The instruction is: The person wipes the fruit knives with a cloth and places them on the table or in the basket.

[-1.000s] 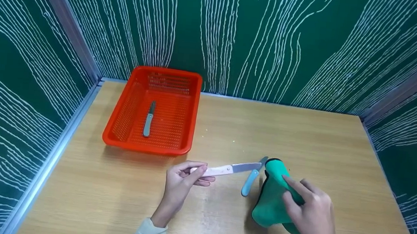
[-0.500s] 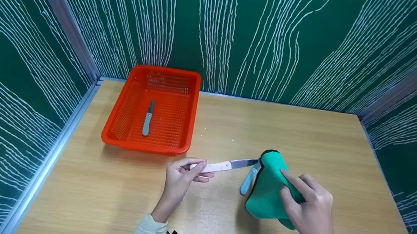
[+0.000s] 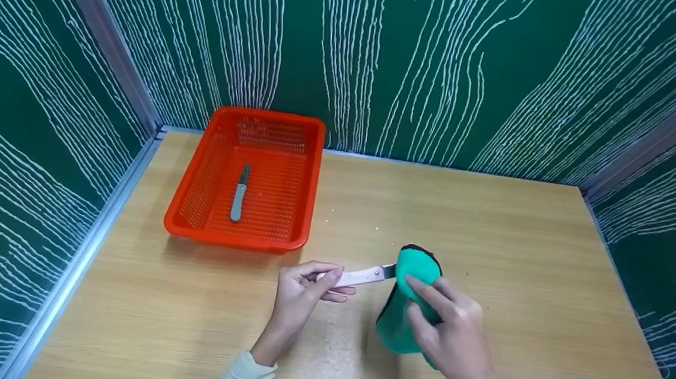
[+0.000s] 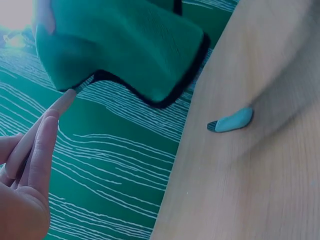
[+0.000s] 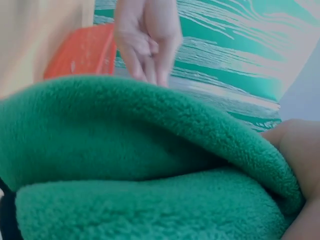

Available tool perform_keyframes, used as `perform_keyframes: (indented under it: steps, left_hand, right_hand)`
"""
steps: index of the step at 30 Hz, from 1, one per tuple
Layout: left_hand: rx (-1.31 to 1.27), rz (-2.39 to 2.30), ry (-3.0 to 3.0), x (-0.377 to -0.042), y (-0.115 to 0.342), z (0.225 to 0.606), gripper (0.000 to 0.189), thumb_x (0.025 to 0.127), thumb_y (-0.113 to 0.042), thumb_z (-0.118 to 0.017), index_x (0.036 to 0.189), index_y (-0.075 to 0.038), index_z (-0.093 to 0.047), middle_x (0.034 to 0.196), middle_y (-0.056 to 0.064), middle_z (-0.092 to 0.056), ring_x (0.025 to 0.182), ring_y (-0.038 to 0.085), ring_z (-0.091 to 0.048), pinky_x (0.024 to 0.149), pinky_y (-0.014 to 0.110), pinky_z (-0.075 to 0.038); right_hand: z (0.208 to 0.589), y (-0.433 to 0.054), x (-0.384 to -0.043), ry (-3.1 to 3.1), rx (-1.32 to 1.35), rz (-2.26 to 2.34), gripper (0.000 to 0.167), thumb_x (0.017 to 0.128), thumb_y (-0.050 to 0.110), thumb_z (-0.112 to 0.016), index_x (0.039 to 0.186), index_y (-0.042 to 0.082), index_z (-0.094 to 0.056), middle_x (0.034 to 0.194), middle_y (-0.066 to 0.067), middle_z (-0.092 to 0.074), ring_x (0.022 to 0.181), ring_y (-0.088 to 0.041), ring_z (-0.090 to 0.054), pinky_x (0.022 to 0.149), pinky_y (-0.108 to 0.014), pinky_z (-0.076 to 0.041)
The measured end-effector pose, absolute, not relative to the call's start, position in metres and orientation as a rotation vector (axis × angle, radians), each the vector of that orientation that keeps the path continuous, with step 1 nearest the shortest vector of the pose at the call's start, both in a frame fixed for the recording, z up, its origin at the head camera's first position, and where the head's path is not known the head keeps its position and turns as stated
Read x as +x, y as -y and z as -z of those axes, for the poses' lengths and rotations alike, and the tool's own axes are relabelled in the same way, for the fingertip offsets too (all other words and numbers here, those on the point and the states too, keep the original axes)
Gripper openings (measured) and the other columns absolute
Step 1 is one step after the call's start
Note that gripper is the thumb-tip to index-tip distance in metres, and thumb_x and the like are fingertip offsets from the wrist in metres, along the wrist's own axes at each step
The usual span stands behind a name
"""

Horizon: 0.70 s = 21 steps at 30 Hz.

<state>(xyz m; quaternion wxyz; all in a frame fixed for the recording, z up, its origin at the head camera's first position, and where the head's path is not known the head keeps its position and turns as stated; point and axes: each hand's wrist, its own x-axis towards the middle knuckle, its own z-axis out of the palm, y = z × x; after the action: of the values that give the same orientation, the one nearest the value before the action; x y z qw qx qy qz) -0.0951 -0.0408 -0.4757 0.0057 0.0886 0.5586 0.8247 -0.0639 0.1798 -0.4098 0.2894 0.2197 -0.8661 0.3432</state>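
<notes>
My left hand (image 3: 301, 291) pinches the pale pink handle of a knife (image 3: 361, 277) between thumb and fingers, its blade pointing right. Only a short piece of blade shows by the handle; the cloth covers the rest. With my right hand (image 3: 450, 322) I grip a green cloth (image 3: 402, 331) with black edging, folded over the blade. Thick, fluffy pile fills the right wrist view on the cloth (image 5: 125, 145). On the table beneath lies a second knife (image 4: 232, 120) with a light blue handle, seen in the left wrist view and hidden behind the cloth in the head view.
A red plastic basket (image 3: 239, 243) stands at the back left of the wooden table (image 3: 490, 224). Inside it lies a knife (image 3: 238, 200) with a grey-blue handle. Green panels (image 3: 406, 69) with white lines enclose the table's back and sides. Small white crumbs dot the tabletop.
My right hand has moved left with the cloth, which now covers most of the pink-handled knife's blade and hides the blue-handled knife in the head view. My left hand has barely shifted.
</notes>
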Motion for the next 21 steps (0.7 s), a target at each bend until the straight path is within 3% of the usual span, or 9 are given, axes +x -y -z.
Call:
perform_keyframes:
  steps: [11, 21]
  left_hand:
    - [0.352, -2.607, -1.677, -0.094, 0.042, 0.475, 0.025, 0.09, -0.004, -0.064, 0.102, 0.017, -0.063, 0.09, 0.031, -0.065, 0.074, 0.042, -0.068, 0.065, 0.046, -0.057]
    - [0.323, -2.625, -1.693, -0.092, 0.047, 0.48, 0.026, 0.09, -0.006, -0.064, 0.102, 0.017, -0.062, 0.086, 0.033, -0.065, 0.069, 0.037, -0.069, 0.06, 0.046, -0.058]
  right_hand:
    - [0.424, -0.175, -0.069, 2.497, 0.556, -0.79, 0.028, 0.071, 0.001, -0.074, 0.098, 0.006, -0.075, 0.072, 0.004, -0.054, 0.053, -0.004, -0.041, 0.042, -0.014, -0.039]
    - [0.423, -0.196, -0.071, 2.525, 0.437, -0.738, 0.029, 0.071, -0.003, -0.07, 0.098, 0.006, -0.075, 0.07, -0.001, -0.056, 0.047, -0.003, -0.037, 0.038, -0.016, -0.034]
